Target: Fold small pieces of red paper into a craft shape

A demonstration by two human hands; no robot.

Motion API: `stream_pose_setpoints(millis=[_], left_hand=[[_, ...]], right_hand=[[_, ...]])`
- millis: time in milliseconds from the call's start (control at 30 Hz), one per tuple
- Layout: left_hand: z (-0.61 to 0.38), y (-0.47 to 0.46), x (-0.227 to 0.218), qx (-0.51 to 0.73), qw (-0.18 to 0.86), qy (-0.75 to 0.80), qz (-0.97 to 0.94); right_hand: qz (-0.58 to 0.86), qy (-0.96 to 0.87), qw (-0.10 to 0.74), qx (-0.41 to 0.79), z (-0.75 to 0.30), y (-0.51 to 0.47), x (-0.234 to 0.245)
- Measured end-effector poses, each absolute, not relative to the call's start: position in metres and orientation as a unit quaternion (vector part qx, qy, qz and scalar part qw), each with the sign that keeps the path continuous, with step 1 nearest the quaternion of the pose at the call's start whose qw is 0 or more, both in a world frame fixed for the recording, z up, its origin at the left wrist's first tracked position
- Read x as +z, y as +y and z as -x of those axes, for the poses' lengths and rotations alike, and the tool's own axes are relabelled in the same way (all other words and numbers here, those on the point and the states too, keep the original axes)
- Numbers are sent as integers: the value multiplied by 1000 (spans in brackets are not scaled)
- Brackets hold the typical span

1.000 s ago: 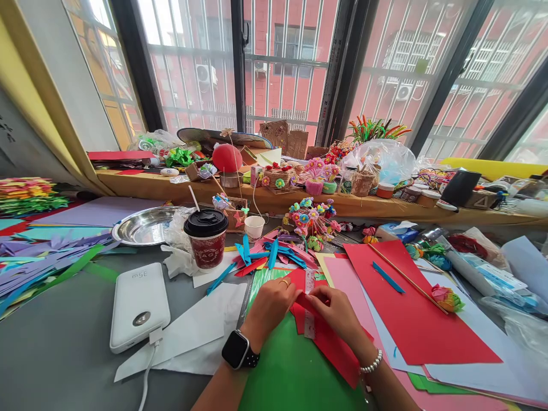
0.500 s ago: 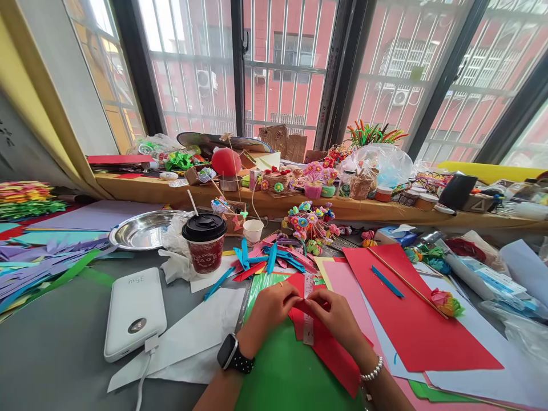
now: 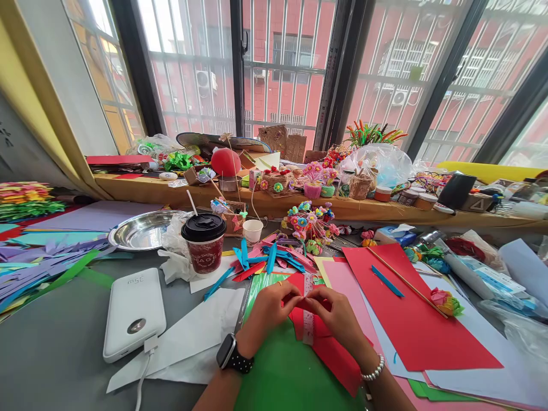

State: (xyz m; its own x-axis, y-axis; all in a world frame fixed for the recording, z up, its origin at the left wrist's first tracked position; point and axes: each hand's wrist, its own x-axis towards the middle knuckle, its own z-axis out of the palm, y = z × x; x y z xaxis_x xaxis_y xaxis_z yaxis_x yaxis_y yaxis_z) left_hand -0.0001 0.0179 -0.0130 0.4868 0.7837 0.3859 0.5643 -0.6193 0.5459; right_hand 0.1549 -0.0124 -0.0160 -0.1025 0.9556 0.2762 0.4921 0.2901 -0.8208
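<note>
Head view: L hand (image 3: 268, 308) & R hand (image 3: 334, 313) meet over a green sheet (image 3: 291, 371), nr the middle of the surface (image 3: 64, 342). Fingers of both are bent in, thumbs & index tips pinched tog. on a small pc of red paper (image 3: 301, 306). That pc sits right btwn the two sets of fingertips, L pinch on one side, R pinch on the other; it's mostly hidden, so can't tell its full shape. The person wears a dark watch (image 3: 226, 351) on the L wrist, a beaded bracelet (image 3: 374, 368) on the R.

Just below the fingers a pale ruler-like strip (image 3: 308, 331) lies lengthwise across red paper strips (image 3: 338, 359), w/ the R wrist partly over them. Folded blue pcs (image 3: 272, 258) are heaped just beyond the hands, mixed w/ pink & red ones.

To the R: big red sheet (image 3: 411, 331) on top of white & pink paper, w/ a blue strip (image 3: 386, 280) and a thin stick (image 3: 406, 279) ending in a paper flower (image 3: 446, 301).

To the L: white paper (image 3: 192, 337), white power bank (image 3: 136, 311) w/ cable plugged in, dark red lidded cup (image 3: 206, 254) w/ straw, metal dish (image 3: 141, 229) behind it. Small paper cup (image 3: 253, 233) stands nr the blue heap; flower bunch (image 3: 310, 220) R of that.
</note>
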Motion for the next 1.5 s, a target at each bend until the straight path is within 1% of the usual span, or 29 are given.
stream_pose_setpoints(millis=[500,667,1500], left_hand=[[5,21,-15,309,150,405,-847],[8,20,-12,309,157,404,-847],[6,21,-15,297,160,406,-849]], right_hand=[[532,-680,413,291,-154,-12,-17],[533,-689,411,269,-155,-12,-15],[550,-685,400,261,-154,-10,-19]])
